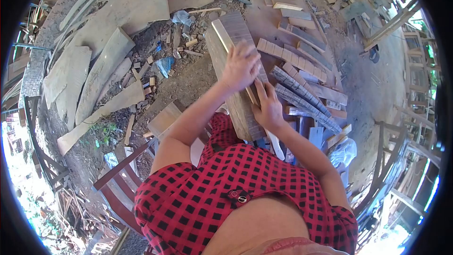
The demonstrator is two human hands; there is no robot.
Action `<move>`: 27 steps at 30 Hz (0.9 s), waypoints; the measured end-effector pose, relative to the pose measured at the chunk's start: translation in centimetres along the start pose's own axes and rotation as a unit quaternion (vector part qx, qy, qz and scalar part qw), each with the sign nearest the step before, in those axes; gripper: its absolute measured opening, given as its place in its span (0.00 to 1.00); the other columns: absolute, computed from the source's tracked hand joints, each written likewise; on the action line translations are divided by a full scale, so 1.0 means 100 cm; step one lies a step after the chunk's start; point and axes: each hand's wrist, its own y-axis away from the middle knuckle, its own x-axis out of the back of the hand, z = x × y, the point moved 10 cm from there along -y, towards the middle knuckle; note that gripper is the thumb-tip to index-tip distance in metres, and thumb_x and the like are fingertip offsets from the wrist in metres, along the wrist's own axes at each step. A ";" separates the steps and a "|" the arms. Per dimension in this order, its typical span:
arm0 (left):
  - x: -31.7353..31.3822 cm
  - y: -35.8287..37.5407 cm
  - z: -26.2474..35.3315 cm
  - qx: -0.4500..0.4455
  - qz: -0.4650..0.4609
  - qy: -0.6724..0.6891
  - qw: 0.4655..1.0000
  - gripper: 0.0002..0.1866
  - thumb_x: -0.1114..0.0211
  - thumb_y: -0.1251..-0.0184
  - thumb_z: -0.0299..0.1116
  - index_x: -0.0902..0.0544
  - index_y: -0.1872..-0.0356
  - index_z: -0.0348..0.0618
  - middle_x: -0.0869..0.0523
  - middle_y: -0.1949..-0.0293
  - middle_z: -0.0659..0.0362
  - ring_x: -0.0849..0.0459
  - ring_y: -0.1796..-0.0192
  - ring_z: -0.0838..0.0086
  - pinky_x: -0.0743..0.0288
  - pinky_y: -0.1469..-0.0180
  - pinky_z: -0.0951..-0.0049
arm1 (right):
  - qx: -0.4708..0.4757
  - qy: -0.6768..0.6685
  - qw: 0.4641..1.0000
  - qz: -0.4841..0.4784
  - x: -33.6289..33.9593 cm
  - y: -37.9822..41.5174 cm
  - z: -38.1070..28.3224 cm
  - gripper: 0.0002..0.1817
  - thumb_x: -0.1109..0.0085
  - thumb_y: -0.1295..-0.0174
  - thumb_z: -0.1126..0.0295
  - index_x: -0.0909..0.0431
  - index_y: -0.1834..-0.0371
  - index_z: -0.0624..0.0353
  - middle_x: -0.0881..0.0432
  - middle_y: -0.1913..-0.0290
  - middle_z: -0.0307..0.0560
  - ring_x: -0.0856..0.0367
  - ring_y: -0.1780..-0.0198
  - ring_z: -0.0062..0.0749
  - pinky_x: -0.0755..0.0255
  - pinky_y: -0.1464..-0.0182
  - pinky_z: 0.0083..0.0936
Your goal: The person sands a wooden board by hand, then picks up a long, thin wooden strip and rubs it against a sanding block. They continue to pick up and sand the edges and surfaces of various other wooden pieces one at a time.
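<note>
A thick wooden block [236, 27] with a pale left edge lies lengthwise on a longer, weathered plank [218, 59] in front of my body. My left hand [241, 66] is over the block's near part, its fingers curled and slightly blurred. Whatever may be under those fingers is hidden. Closer to me, my right hand [270, 108] is closed around the block's near end, with the thumb on the left side and fingers along the top. The plank's near end reaches my lap, close to the red and black checked shirt [226, 170].
Right of the plank lie rows of cut wood blocks [295, 59] and dark-striped wood strips [306, 99]. A clear plastic bag [343, 152] is beside them. Large boards [127, 12] and scraps cover the ground on the left. A chair frame [120, 174] stands at my left.
</note>
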 end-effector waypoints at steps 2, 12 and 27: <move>0.013 -0.029 -0.041 0.065 -0.003 -0.073 0.995 0.23 0.38 0.37 0.49 0.21 0.42 0.56 0.30 0.35 0.49 0.41 0.27 0.49 0.51 0.29 0.35 | 0.011 -0.008 1.000 0.016 -0.004 -0.048 -0.006 0.45 0.38 0.52 0.76 0.44 0.26 0.54 0.33 0.39 0.66 0.27 0.42 0.64 0.26 0.45 0.47; 0.027 -0.106 -0.187 0.166 -0.031 -0.087 0.982 0.31 0.49 0.31 0.62 0.31 0.31 0.64 0.38 0.26 0.54 0.51 0.22 0.51 0.60 0.27 0.34 | -0.029 0.048 0.998 -0.011 -0.031 -0.192 -0.030 0.44 0.41 0.51 0.72 0.46 0.26 0.51 0.32 0.42 0.66 0.25 0.45 0.65 0.26 0.45 0.50; -0.016 0.059 0.054 0.077 -0.049 0.038 0.995 0.29 0.48 0.28 0.50 0.34 0.29 0.51 0.39 0.28 0.46 0.47 0.24 0.46 0.58 0.28 0.32 | -0.013 0.012 1.000 -0.020 0.008 0.080 0.016 0.44 0.38 0.50 0.75 0.44 0.26 0.56 0.36 0.37 0.68 0.30 0.40 0.68 0.28 0.43 0.47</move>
